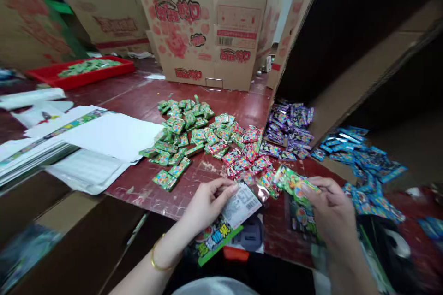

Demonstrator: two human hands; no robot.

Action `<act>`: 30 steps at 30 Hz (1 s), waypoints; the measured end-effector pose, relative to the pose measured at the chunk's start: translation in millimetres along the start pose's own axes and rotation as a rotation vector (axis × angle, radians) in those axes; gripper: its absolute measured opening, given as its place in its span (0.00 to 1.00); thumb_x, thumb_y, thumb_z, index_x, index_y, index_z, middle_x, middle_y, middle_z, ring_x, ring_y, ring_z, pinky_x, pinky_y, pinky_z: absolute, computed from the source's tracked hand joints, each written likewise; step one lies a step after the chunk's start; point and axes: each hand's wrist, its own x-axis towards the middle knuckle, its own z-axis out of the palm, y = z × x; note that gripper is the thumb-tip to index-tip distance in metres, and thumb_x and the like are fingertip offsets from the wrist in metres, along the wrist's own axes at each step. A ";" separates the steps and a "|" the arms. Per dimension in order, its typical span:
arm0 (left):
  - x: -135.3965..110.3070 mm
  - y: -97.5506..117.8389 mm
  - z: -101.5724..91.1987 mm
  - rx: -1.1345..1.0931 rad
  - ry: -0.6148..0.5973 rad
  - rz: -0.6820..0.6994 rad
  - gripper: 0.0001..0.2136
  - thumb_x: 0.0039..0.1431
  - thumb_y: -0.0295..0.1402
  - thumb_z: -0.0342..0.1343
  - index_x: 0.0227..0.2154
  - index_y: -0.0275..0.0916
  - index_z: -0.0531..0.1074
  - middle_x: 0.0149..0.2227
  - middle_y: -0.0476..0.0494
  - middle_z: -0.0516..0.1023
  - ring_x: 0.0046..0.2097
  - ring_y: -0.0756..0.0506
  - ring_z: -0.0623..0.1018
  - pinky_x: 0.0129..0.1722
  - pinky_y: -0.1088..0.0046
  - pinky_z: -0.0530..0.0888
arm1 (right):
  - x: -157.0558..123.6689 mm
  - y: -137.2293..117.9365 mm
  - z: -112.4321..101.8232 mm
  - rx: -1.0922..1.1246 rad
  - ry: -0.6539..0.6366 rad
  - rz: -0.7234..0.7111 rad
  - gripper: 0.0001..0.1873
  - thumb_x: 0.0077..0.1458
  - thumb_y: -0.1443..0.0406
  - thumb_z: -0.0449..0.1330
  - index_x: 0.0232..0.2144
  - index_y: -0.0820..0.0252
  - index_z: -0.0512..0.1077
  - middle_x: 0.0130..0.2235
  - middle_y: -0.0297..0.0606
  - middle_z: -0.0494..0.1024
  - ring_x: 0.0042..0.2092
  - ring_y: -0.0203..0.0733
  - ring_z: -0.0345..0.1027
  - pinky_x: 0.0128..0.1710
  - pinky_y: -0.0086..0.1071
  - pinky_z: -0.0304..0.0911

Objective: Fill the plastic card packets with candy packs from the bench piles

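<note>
My left hand [211,203], a gold bangle at its wrist, pinches a printed candy packet with a white barcode panel [242,206] and a dark lower part edged in green [216,241]. Whether that packet is a box or a pouch, I cannot tell. In my right hand [330,205], a green candy sachet [291,180] is gripped between thumb and fingers, its far end over the red sachets. A dark printed packet [300,215] shows below that hand. Just beyond both hands lie piles of small red sachets [240,164] and green sachets [178,126].
Purple sachets [294,124] and blue sachets [368,161] spill from cartons on their sides at right. A large cardboard box [207,23] stands behind. White sheets [110,133] lie at left, with a red tray [51,73] beyond and an open carton [69,207] below the table edge.
</note>
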 end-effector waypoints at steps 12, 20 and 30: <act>1.6 6.3 2.8 -0.071 -0.066 -0.003 0.16 0.59 0.44 0.52 0.38 0.35 0.76 0.33 0.43 0.79 0.30 0.48 0.74 0.28 0.76 0.66 | -31.0 10.8 22.4 -0.277 -0.296 -0.113 0.14 0.54 0.60 0.62 0.44 0.51 0.76 0.45 0.37 0.77 0.46 0.45 0.70 0.48 0.38 0.65; 6.7 9.7 12.8 -0.148 -0.005 0.016 0.15 0.59 0.43 0.54 0.37 0.35 0.75 0.32 0.44 0.79 0.30 0.49 0.73 0.27 0.77 0.66 | -36.9 15.2 48.2 0.020 0.073 0.033 0.15 0.47 0.61 0.68 0.39 0.57 0.77 0.42 0.41 0.79 0.41 0.45 0.73 0.45 0.40 0.68; 6.7 7.9 10.3 -0.114 -0.072 -0.014 0.17 0.58 0.45 0.53 0.36 0.34 0.76 0.30 0.44 0.78 0.27 0.51 0.70 0.25 0.77 0.64 | -33.6 19.0 45.8 0.116 0.079 0.123 0.12 0.45 0.61 0.69 0.32 0.58 0.73 0.33 0.36 0.78 0.34 0.39 0.73 0.34 0.32 0.68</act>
